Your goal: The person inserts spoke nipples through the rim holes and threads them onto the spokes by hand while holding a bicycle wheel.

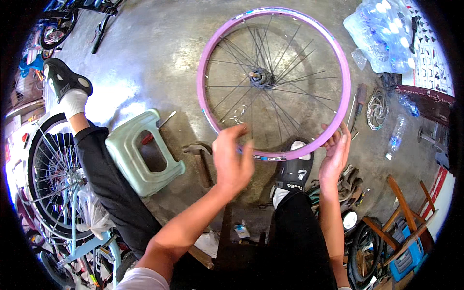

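Observation:
A purple bicycle wheel rim is in front of me, with thin dark spokes running from a dark hub near its middle. My right hand grips the rim at its lower right, fingers curled around the edge. At the lower left of the rim is my left hand, slightly blurred. Its thumb and forefinger are apart with nothing visible between them, and the other fingers are partly hidden. Small silvery pieces show through the spokes, seemingly on the floor.
A pale green stool stands left, beside my outstretched leg. A hammer-like tool lies near it. Right of the rim are a brake disc, a screwdriver and bagged bottles. A bicycle wheel stands far left; a wooden frame sits lower right.

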Demonstrator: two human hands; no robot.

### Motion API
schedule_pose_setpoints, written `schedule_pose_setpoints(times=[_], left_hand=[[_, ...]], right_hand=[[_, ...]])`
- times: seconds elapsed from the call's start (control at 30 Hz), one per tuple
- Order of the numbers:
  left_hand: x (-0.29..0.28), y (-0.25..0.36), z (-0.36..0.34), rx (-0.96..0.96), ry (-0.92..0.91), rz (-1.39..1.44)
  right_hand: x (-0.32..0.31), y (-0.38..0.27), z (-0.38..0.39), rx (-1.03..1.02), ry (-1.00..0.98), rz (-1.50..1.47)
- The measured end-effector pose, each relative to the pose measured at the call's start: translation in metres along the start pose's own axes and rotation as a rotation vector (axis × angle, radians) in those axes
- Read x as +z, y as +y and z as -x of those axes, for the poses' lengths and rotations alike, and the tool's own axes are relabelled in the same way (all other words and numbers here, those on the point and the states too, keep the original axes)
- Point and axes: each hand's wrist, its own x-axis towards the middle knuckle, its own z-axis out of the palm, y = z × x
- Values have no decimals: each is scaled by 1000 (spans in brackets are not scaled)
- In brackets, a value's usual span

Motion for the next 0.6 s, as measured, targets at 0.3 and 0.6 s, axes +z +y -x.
schedule_pose_setpoints(times=[0.3,0.6], left_hand=[[17,-78,75,-439,14,41],[62,-88,26,-139,69,-268]], right_hand=[[2,32,2,115,174,-111],[13,6,-2,60,71,-59]])
